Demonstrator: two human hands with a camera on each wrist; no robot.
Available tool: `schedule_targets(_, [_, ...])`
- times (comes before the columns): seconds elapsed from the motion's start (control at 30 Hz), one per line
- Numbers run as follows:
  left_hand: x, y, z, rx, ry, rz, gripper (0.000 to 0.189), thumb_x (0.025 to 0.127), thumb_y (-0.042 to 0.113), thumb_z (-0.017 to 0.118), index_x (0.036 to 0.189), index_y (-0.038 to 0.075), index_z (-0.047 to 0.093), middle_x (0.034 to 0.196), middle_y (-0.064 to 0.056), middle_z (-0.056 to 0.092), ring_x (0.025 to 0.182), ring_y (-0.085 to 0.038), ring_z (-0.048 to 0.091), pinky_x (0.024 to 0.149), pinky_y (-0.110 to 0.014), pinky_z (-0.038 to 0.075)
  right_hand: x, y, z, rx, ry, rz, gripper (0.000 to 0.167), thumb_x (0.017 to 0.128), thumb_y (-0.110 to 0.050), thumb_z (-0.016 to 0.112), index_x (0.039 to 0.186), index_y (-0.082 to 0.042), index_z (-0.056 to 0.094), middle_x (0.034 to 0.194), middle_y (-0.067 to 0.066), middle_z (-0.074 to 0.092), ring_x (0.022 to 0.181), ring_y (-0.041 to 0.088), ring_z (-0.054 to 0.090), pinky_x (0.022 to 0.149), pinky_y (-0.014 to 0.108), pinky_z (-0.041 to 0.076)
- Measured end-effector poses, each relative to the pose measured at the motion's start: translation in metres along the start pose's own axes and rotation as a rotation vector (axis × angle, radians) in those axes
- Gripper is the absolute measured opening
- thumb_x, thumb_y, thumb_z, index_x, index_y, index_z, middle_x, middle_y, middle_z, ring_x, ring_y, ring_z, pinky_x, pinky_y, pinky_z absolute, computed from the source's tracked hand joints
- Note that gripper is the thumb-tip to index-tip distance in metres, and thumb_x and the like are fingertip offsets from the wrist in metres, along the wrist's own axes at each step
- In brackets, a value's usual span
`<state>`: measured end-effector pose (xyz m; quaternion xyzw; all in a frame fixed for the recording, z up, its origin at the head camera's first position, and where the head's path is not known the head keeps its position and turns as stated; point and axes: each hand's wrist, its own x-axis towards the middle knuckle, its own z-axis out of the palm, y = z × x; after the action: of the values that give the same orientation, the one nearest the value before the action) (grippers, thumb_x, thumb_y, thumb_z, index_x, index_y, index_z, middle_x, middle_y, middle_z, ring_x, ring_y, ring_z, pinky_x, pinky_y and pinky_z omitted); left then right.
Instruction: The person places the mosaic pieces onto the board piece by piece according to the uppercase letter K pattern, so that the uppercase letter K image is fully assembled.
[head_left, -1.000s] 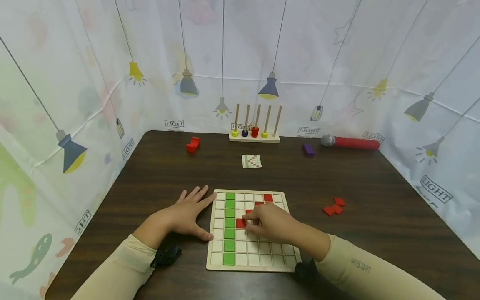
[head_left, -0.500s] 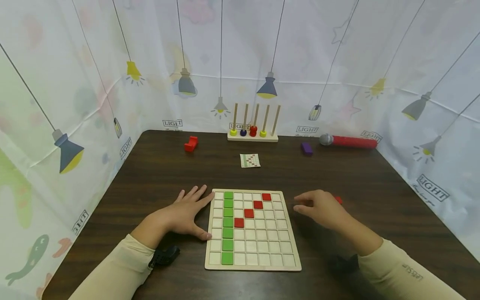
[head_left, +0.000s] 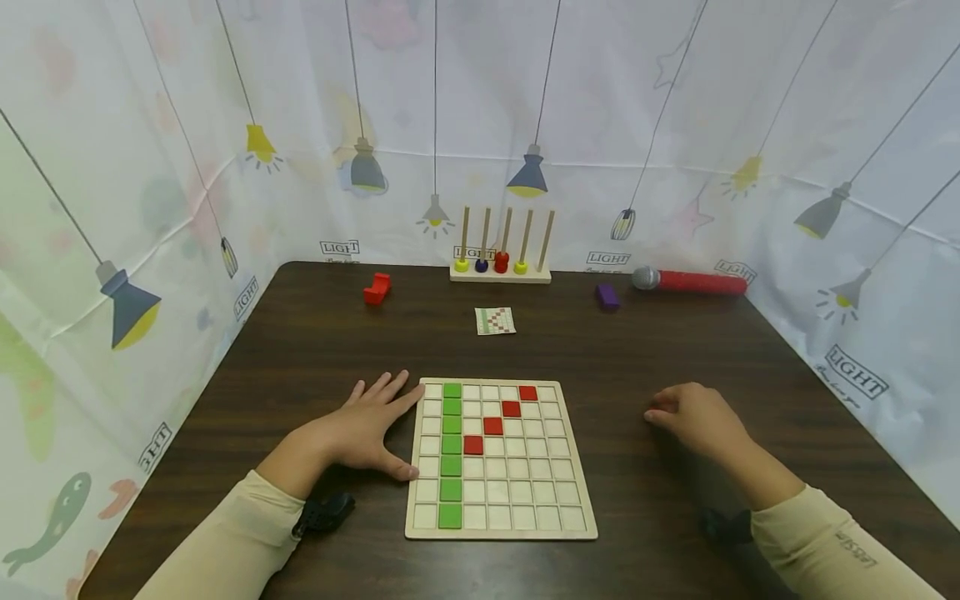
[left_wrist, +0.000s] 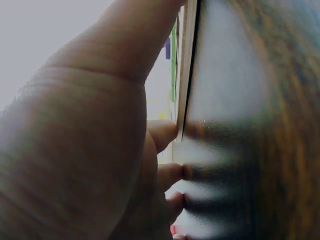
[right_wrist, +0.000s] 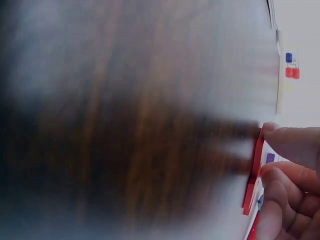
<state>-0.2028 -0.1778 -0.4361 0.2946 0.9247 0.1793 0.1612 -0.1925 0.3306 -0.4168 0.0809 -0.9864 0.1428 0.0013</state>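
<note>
A wooden grid board point(head_left: 502, 534) lies on the dark table in the head view. Green tiles point(head_left: 451, 467) fill its second column, and several red tiles point(head_left: 473, 445) climb diagonally to the upper right. My left hand point(head_left: 366, 433) is spread flat along the board's left edge, thumb and forefinger touching it. To the right of the board, my right hand point(head_left: 705, 423) is down at the table. In the right wrist view its thumb and forefinger pinch a red square tile point(right_wrist: 257, 155), while another red tile point(right_wrist: 249, 197) adjoins it. From the head, these loose tiles are hidden under the hand.
A small pattern card point(head_left: 495, 322) lies beyond the board. Behind it stand a peg abacus point(head_left: 499, 277), a red block point(head_left: 377, 289), a purple block point(head_left: 607, 297) and a red microphone point(head_left: 697, 282). A printed cloth point(head_left: 300, 200) encloses the table's back and sides.
My right hand has left the board's red tiles, moved right across the table and come down on the loose red tiles. The left hand stays at the board's edge.
</note>
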Motion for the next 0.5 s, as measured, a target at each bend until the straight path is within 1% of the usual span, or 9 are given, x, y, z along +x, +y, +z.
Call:
schedule_targets(0.1, [0.0, 0.0, -0.001, 0.006, 0.003, 0.001, 0.123, 0.074, 0.074, 0.077, 0.166, 0.02, 0.017, 0.17, -0.013, 0.002, 0.154, -0.037, -0.003, 0.118, -0.062, -0.004, -0.001, -0.001, -0.003, -0.005, -0.012, 0.018, 0.035, 0.092, -0.032, 0.078, 0.106, 0.001, 0.078, 0.108, 0.024, 0.072, 0.099, 0.045, 0.067, 0.08, 0.059, 0.052])
schedule_targets(0.17, [-0.001, 0.001, -0.002, 0.002, 0.003, 0.004, 0.122, 0.074, 0.073, 0.078, 0.166, 0.02, 0.017, 0.17, -0.013, 0.002, 0.154, -0.037, -0.003, 0.118, -0.063, -0.004, -0.001, -0.004, -0.004, 0.001, -0.01, 0.011, 0.028, 0.091, -0.031, 0.079, 0.099, -0.004, 0.08, 0.107, 0.023, 0.072, 0.099, 0.044, 0.067, 0.08, 0.059, 0.052])
schedule_targets(0.23, [-0.001, 0.001, -0.002, 0.002, 0.004, 0.004, 0.122, 0.074, 0.073, 0.077, 0.166, 0.019, 0.017, 0.17, -0.013, 0.002, 0.154, -0.037, -0.003, 0.118, -0.063, -0.004, -0.001, -0.007, -0.003, 0.016, 0.012, -0.008, 0.02, 0.089, -0.028, 0.081, 0.093, -0.009, 0.079, 0.098, 0.016, 0.072, 0.092, 0.038, 0.067, 0.077, 0.056, 0.052])
schedule_targets(0.33, [-0.002, 0.001, -0.003, 0.005, 0.003, 0.004, 0.122, 0.074, 0.073, 0.077, 0.166, 0.019, 0.017, 0.17, -0.013, 0.002, 0.154, -0.037, -0.003, 0.118, -0.063, -0.004, 0.0, -0.015, 0.0, 0.038, 0.052, -0.051, 0.014, 0.086, -0.023, 0.084, 0.089, -0.012, 0.075, 0.086, 0.002, 0.069, 0.081, 0.024, 0.064, 0.07, 0.049, 0.051])
schedule_targets(0.4, [-0.002, 0.001, -0.002, 0.007, 0.003, 0.005, 0.122, 0.075, 0.073, 0.077, 0.166, 0.019, 0.017, 0.17, -0.013, 0.002, 0.154, -0.037, -0.003, 0.118, -0.062, -0.004, 0.001, -0.022, 0.002, 0.054, 0.078, -0.074, 0.012, 0.086, -0.019, 0.084, 0.088, -0.013, 0.074, 0.084, -0.002, 0.068, 0.077, 0.02, 0.063, 0.069, 0.046, 0.05])
schedule_targets(0.5, [-0.002, 0.0, -0.002, 0.001, 0.004, 0.005, 0.122, 0.074, 0.073, 0.077, 0.166, 0.019, 0.017, 0.17, -0.013, 0.002, 0.154, -0.037, -0.003, 0.118, -0.062, -0.004, 0.002, -0.037, 0.004, 0.096, 0.092, -0.098, 0.007, 0.088, -0.017, 0.082, 0.088, -0.015, 0.076, 0.085, -0.004, 0.071, 0.078, 0.017, 0.064, 0.071, 0.044, 0.051])
